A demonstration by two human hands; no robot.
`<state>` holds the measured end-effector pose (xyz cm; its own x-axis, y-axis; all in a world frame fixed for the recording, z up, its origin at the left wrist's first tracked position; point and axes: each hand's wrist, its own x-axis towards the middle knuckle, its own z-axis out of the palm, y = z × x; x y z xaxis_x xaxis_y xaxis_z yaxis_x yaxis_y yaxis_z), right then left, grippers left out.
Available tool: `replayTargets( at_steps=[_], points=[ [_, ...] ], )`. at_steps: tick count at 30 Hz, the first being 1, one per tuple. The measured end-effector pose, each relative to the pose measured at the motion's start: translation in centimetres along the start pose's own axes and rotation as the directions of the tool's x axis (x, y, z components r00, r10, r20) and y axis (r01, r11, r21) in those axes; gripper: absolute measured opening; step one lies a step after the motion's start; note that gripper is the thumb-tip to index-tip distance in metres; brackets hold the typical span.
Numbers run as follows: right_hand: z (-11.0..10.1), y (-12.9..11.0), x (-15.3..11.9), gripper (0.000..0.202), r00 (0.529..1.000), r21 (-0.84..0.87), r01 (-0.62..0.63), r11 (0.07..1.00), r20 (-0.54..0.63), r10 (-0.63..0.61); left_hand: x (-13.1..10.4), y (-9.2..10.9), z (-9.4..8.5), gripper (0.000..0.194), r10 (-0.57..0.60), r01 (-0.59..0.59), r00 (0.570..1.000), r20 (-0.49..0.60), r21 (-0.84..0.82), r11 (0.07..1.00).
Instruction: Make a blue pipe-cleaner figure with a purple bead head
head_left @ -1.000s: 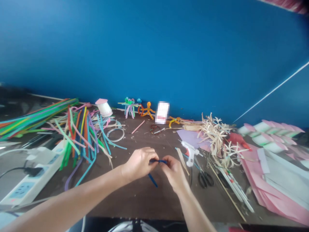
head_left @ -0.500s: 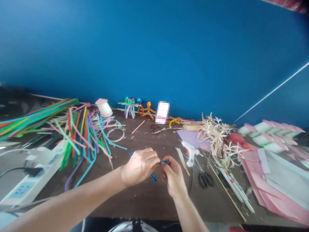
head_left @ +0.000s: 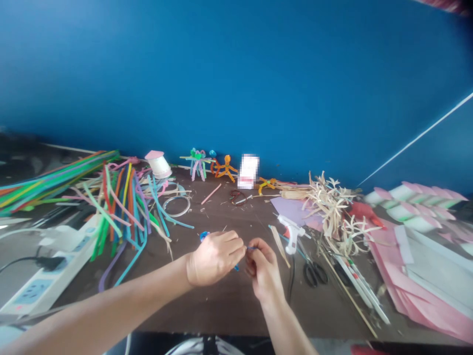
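Observation:
Over the middle of the dark table, my left hand is closed around a blue pipe cleaner figure. A rounded blue end sticks out behind the hand, and a bit of blue shows below its fingers. Most of the piece is hidden in the grip. Close on the right, my right hand pinches a thin blue strand of the same piece between thumb and forefinger. The fingertips of both hands almost meet. Right of my right hand lies a white glue gun, with black-handled scissors beside it.
Colourful pipe cleaners pile up at left by a white power strip. Finished figures, one orange, stand along the blue wall. Dried husk strips, markers and pink paper cover the right side.
My hands stay in nearly the same place. The left hand has turned slightly, so more of the rounded blue end shows behind it and less blue shows below.

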<state>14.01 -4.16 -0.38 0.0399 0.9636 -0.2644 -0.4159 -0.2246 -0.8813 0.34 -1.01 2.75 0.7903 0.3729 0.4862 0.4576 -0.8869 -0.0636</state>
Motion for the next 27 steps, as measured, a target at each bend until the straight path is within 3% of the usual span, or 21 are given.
replayTargets(
  at_steps=[4, 6, 8, 10, 12, 14, 16, 20, 27],
  points=[
    [-0.2, 0.0, 0.2, 0.010, 1.000, -0.032, 0.001, 0.999, 0.011, -0.001, 0.0, 0.0, 0.3, 0.027, -0.032, 0.032, 0.999, 0.011, -0.049, 0.998],
    [-0.5, 0.1, 0.3, 0.008, 0.999, -0.142, 0.047, 0.989, 0.028, -0.043, 0.1, -0.1, 0.6, 0.022, -0.151, 0.153, 0.988, 0.019, -0.144, 0.978],
    [-0.9, -0.1, 0.2, 0.006, 0.982, -0.330, 0.189, 0.925, 0.051, -0.183, 0.2, -0.3, 0.7, 0.014, -0.341, 0.342, 0.939, 0.051, -0.266, 0.901],
    [-1.3, -0.5, 0.0, 0.012, 0.914, -0.519, 0.387, 0.762, 0.108, -0.391, 0.5, -0.6, 0.7, 0.007, -0.488, 0.499, 0.863, 0.130, -0.370, 0.784],
    [-1.6, -1.2, -0.3, 0.015, 0.800, -0.651, 0.548, 0.525, 0.225, -0.555, 0.7, -0.8, 0.6, 0.006, -0.540, 0.582, 0.810, 0.229, -0.435, 0.687],
    [-1.7, -2.0, -0.7, 0.015, 0.707, -0.727, 0.625, 0.284, 0.373, -0.601, 0.9, -1.0, 0.4, 0.007, -0.542, 0.618, 0.784, 0.303, -0.467, 0.633],
    [-1.8, -2.8, -0.9, 0.017, 0.664, -0.761, 0.641, 0.100, 0.485, -0.568, 1.0, -1.0, 0.2, 0.009, -0.541, 0.635, 0.771, 0.337, -0.474, 0.610],
    [-1.7, -3.7, -0.9, 0.017, 0.673, -0.781, 0.623, -0.056, 0.570, -0.472, 1.1, -1.1, 0.1, 0.010, -0.535, 0.652, 0.758, 0.373, -0.471, 0.594],
    [-1.7, -3.7, -0.6, 0.016, 0.705, -0.784, 0.608, -0.121, 0.604, -0.373, 1.0, -1.2, -0.1, 0.011, -0.466, 0.611, 0.790, 0.398, -0.449, 0.652]
  ],
)
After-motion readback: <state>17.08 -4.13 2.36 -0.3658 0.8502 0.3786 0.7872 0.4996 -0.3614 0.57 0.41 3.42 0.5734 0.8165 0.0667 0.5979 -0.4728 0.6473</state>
